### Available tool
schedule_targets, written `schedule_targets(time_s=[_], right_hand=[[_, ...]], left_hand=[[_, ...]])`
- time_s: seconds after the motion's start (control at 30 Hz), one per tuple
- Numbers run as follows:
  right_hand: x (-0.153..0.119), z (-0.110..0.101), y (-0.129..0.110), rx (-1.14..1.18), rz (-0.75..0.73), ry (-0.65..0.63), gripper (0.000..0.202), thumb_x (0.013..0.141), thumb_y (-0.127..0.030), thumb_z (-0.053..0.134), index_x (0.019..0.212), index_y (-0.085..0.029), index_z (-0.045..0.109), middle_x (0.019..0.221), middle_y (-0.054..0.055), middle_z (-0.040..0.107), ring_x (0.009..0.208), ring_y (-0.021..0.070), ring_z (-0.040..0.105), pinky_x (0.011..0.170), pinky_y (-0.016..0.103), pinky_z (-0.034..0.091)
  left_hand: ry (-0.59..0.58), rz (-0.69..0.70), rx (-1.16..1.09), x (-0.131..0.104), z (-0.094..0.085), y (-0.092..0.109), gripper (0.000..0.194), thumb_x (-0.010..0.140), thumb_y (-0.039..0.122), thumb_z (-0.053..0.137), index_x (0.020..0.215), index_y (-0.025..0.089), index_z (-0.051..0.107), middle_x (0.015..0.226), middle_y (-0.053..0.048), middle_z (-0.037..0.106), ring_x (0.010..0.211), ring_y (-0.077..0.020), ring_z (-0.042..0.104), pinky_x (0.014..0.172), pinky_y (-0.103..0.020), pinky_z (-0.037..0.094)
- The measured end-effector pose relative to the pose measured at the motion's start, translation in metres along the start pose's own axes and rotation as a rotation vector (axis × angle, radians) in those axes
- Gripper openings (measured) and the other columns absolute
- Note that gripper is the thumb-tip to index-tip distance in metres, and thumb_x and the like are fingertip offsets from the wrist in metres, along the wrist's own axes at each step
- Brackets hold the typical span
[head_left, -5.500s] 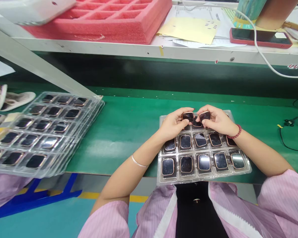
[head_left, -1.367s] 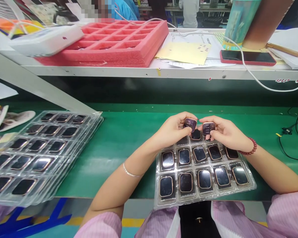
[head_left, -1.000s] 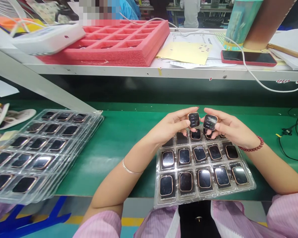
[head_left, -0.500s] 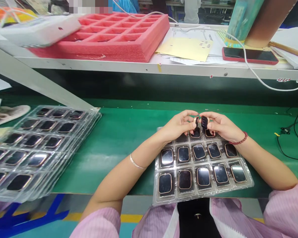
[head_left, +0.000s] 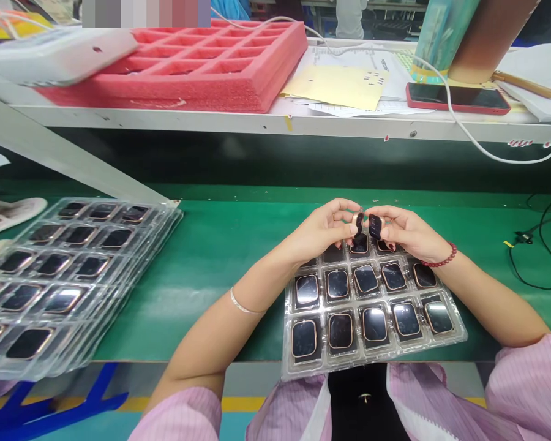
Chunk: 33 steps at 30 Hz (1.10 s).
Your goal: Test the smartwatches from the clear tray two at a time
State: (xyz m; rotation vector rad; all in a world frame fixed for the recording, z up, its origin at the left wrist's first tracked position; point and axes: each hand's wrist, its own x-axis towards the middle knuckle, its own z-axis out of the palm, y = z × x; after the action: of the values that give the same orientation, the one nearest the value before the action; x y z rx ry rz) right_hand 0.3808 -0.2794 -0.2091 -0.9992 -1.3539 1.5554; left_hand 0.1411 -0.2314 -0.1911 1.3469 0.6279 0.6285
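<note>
My left hand (head_left: 331, 225) pinches a smartwatch case with a gold rim, turned nearly edge-on, between thumb and fingers. A second smartwatch case (head_left: 375, 226), its dark face showing, is gripped by my right hand (head_left: 406, 233). The two cases are held close together, apart by a small gap, over the far rows of a clear plastic tray (head_left: 303, 369). Dark-faced watch cases (head_left: 341, 331) with gold rims sit in the tray's pockets. My hands hide part of the farthest row. The tray's near edge reaches past the bench edge toward my body.
A stack of similar filled clear trays (head_left: 92, 288) stands on the left of the green bench (head_left: 211, 269). Above runs a white shelf (head_left: 239, 121) bearing a pink foam tray (head_left: 266, 79), papers and a phone (head_left: 459, 98). A black cable (head_left: 539, 263) lies at the right.
The case in my left hand has turned a little and sits slightly farther from the one in my right hand. The whole view has shifted slightly; both cases stay held.
</note>
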Motion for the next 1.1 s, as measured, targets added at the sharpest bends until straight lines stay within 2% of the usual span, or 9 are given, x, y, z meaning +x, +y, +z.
schedule_targets(time_s=[0.4, 0.53, 0.6, 0.67, 0.77, 0.87, 0.93, 1.03, 1.1], right_hand=[[-0.002, 0.002, -0.004, -0.039, 0.005, 0.028, 0.055, 0.079, -0.042, 0.088, 0.127, -0.022, 0.069, 0.106, 0.004, 0.073, 0.059, 0.0077, 0.06, 0.054, 0.023, 0.054], [-0.001, 0.003, -0.006, -0.068, 0.052, 0.092, 0.054, 0.082, -0.034, 0.084, 0.133, -0.022, 0.068, 0.113, 0.007, 0.074, 0.08, 0.0159, 0.074, 0.064, 0.026, 0.063], [0.0, 0.005, -0.007, -0.093, 0.063, 0.12, 0.053, 0.083, -0.026, 0.079, 0.134, -0.022, 0.067, 0.118, 0.008, 0.074, 0.091, 0.0187, 0.076, 0.068, 0.028, 0.065], [0.0, 0.007, -0.007, -0.117, 0.058, 0.115, 0.049, 0.083, -0.021, 0.075, 0.131, -0.021, 0.068, 0.115, 0.007, 0.076, 0.089, 0.0183, 0.076, 0.068, 0.028, 0.066], [-0.002, 0.01, -0.007, -0.16, 0.046, 0.083, 0.041, 0.082, -0.018, 0.073, 0.123, -0.02, 0.07, 0.103, 0.007, 0.077, 0.083, 0.0178, 0.076, 0.066, 0.028, 0.064], [-0.004, 0.01, -0.01, -0.18, 0.044, 0.05, 0.047, 0.079, -0.02, 0.076, 0.125, -0.021, 0.068, 0.109, 0.007, 0.077, 0.086, 0.0192, 0.076, 0.067, 0.03, 0.064], [-0.003, 0.01, -0.012, -0.193, 0.058, 0.044, 0.046, 0.08, -0.024, 0.076, 0.125, -0.022, 0.066, 0.112, 0.008, 0.077, 0.086, 0.0198, 0.076, 0.068, 0.031, 0.063], [0.007, 0.017, -0.011, -0.313, 0.031, 0.068, 0.022, 0.087, -0.03, 0.071, 0.107, -0.021, 0.066, 0.099, 0.007, 0.077, 0.083, 0.0208, 0.074, 0.073, 0.036, 0.061], [0.02, 0.03, -0.005, -0.51, -0.076, 0.09, 0.007, 0.089, -0.026, 0.067, 0.094, -0.02, 0.066, 0.093, 0.007, 0.076, 0.088, 0.023, 0.071, 0.083, 0.041, 0.058]], left_hand=[[0.033, -0.043, 0.02, 0.0, 0.002, 0.001, 0.055, 0.077, 0.038, 0.085, 0.119, 0.015, 0.06, 0.099, -0.005, 0.069, 0.069, -0.0106, 0.064, 0.056, -0.022, 0.048], [0.04, -0.078, 0.066, 0.001, 0.002, 0.005, 0.045, 0.084, 0.03, 0.074, 0.124, 0.014, 0.063, 0.101, -0.007, 0.072, 0.083, -0.0165, 0.071, 0.064, -0.025, 0.053], [0.056, -0.096, 0.107, 0.001, 0.001, 0.006, 0.044, 0.081, 0.022, 0.071, 0.124, 0.015, 0.063, 0.1, -0.007, 0.073, 0.09, -0.0185, 0.072, 0.067, -0.026, 0.054], [0.088, -0.119, 0.155, 0.001, 0.003, 0.006, 0.043, 0.077, 0.016, 0.07, 0.12, 0.015, 0.063, 0.095, -0.005, 0.072, 0.087, -0.018, 0.071, 0.064, -0.025, 0.053], [0.126, -0.122, 0.197, 0.002, 0.008, 0.003, 0.035, 0.075, 0.011, 0.067, 0.11, 0.015, 0.063, 0.081, -0.001, 0.069, 0.071, -0.0137, 0.066, 0.057, -0.022, 0.047], [0.128, -0.095, 0.174, 0.003, 0.011, 0.002, 0.035, 0.073, 0.01, 0.066, 0.107, 0.016, 0.062, 0.08, 0.0, 0.069, 0.068, -0.0124, 0.065, 0.056, -0.022, 0.046], [0.129, -0.09, 0.171, -0.001, 0.007, 0.003, 0.037, 0.074, 0.012, 0.066, 0.11, 0.017, 0.061, 0.083, -0.001, 0.07, 0.072, -0.0141, 0.067, 0.058, -0.022, 0.047], [0.137, -0.096, 0.243, -0.015, -0.009, 0.005, 0.025, 0.079, 0.019, 0.065, 0.104, 0.016, 0.064, 0.083, -0.003, 0.072, 0.074, -0.016, 0.069, 0.062, -0.025, 0.048], [0.18, -0.086, 0.397, -0.029, -0.023, 0.004, 0.014, 0.082, 0.023, 0.064, 0.095, 0.017, 0.067, 0.086, -0.004, 0.074, 0.075, -0.0165, 0.068, 0.066, -0.026, 0.049]])
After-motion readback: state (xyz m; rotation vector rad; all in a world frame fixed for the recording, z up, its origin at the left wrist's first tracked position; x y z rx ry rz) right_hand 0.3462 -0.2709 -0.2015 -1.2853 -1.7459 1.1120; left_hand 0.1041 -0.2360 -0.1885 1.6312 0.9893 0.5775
